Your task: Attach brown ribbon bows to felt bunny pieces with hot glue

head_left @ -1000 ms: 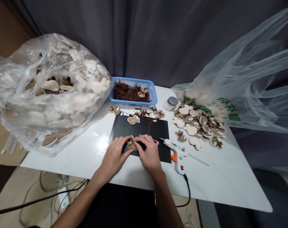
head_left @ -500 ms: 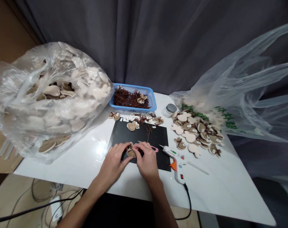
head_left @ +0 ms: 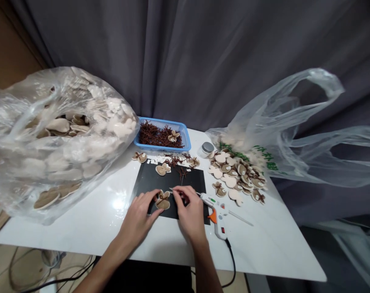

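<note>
A beige wooden cutout with a small brown bow (head_left: 163, 200) lies on a black mat (head_left: 148, 182) near the table's front. My left hand (head_left: 139, 215) rests beside it on the left, fingers curled, fingertips touching its edge. My right hand (head_left: 187, 209) sits just to its right, fingers bent together near the cutout; whether it holds anything is hidden. A white glue gun (head_left: 217, 209) with an orange trigger lies right of my right hand.
A large clear bag of beige cutouts (head_left: 56, 138) fills the table's left. A blue basket (head_left: 185, 140) holds brown bows. A pile of finished pieces (head_left: 236, 177), a small jar (head_left: 206, 149) and a near-empty clear bag (head_left: 294, 130) lie at the right.
The camera tilted and shifted, so everything sits lower and further left in the view. My hands have drawn slightly apart, and the cutout now shows fully between them.
</note>
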### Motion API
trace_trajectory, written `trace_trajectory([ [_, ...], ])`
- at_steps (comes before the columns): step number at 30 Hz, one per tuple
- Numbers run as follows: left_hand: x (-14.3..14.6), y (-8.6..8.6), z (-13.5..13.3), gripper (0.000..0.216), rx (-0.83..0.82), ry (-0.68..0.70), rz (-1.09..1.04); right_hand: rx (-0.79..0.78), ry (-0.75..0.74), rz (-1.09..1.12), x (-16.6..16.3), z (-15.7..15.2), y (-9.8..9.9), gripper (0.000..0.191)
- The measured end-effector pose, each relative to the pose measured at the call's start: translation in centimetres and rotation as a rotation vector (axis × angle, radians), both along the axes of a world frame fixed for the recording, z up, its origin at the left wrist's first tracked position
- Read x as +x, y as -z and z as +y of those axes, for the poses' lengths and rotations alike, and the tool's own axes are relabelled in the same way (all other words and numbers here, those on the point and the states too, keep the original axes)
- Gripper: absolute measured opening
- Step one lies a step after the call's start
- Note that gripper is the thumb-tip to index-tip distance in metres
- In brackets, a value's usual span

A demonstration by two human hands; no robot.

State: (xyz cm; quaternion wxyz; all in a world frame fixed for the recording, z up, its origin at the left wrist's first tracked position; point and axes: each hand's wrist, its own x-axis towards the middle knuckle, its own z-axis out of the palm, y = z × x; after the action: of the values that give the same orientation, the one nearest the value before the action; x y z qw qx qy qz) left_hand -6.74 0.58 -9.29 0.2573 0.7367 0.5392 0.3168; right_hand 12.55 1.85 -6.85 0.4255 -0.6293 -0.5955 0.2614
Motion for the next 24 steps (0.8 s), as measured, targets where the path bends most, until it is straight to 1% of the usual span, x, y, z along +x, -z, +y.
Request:
trace_trajectory([
  [1,0.0,0.1,0.1,0.04,0.004,-0.004,-0.016,0.012,0.04,-0.02,1.0,0.7,0.0,0.021],
  [3,-0.2,0.5,0.3,0.037,0.012,-0.019,-0.055,0.024,0.106,-0.128,3.3,2.8,0.2,0.02],
  [6,-0.3,1.2,1.0,0.035,0.014,-0.053,-0.087,-0.001,0.12,-0.217,6.4,6.8,0.3,0.015],
  [7,-0.3,1.4,1.2,0.036,0.015,-0.042,-0.104,-0.009,0.115,-0.234,7.1,8.1,0.3,0.014],
  [10,-0.3,1.6,1.4,0.038,0.022,-0.058,-0.15,-0.012,0.087,-0.248,8.2,10.8,0.2,0.009],
  [12,-0.3,1.5,1.2,0.038,0.016,-0.075,-0.176,0.015,0.078,-0.231,8.2,11.1,-0.2,0.005],
  [13,-0.2,1.4,1.1,0.038,0.009,-0.08,-0.188,0.041,0.085,-0.216,8.2,10.7,-0.4,0.008],
  [15,-0.2,1.2,0.7,0.037,-0.012,-0.091,-0.204,0.112,0.127,-0.177,8.0,8.9,-0.9,0.019],
  [18,-0.2,0.9,0.3,0.038,-0.031,-0.105,-0.205,0.228,0.268,-0.121,7.9,4.1,-1.1,0.034],
  [19,-0.1,0.9,0.2,0.039,-0.033,-0.107,-0.199,0.264,0.338,-0.102,7.8,2.2,-0.9,0.035],
  [21,0.0,0.7,0.2,0.044,-0.028,-0.1,-0.18,0.352,0.541,-0.06,7.6,-1.5,0.0,0.028],
  [22,0.1,0.7,0.2,0.048,-0.022,-0.091,-0.164,0.353,0.602,-0.089,7.6,-3.1,0.7,0.025],
  [24,0.3,0.5,0.4,0.055,0.002,-0.066,-0.117,0.336,0.646,-0.191,7.5,-5.4,2.2,0.02],
])
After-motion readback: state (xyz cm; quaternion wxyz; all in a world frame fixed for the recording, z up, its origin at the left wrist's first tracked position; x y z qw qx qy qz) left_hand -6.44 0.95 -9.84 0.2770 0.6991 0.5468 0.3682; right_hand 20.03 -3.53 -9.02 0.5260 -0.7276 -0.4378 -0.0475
